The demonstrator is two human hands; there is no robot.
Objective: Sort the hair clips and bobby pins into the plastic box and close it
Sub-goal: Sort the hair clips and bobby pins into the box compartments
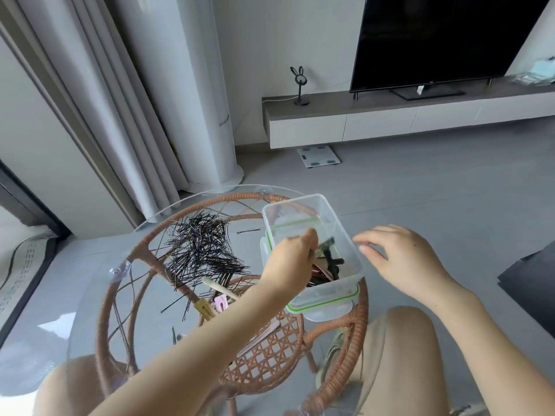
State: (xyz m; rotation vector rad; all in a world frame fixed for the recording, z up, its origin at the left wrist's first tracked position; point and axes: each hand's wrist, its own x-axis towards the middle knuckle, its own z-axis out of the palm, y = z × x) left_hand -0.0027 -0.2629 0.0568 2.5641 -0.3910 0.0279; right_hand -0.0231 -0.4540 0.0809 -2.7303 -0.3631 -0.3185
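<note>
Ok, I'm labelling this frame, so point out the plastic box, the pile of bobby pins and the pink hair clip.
plastic box (330,288): head view, its clear near wall.
pile of bobby pins (204,250): head view, middle of the heap.
pink hair clip (220,303): head view, its visible middle.

Left hand (292,259), forearm stretched far and rightward, curls its fingers, pinching a dark hair clip (326,245). Right hand (399,256) hovers nearby, fingers relaxed, palm down.
</note>
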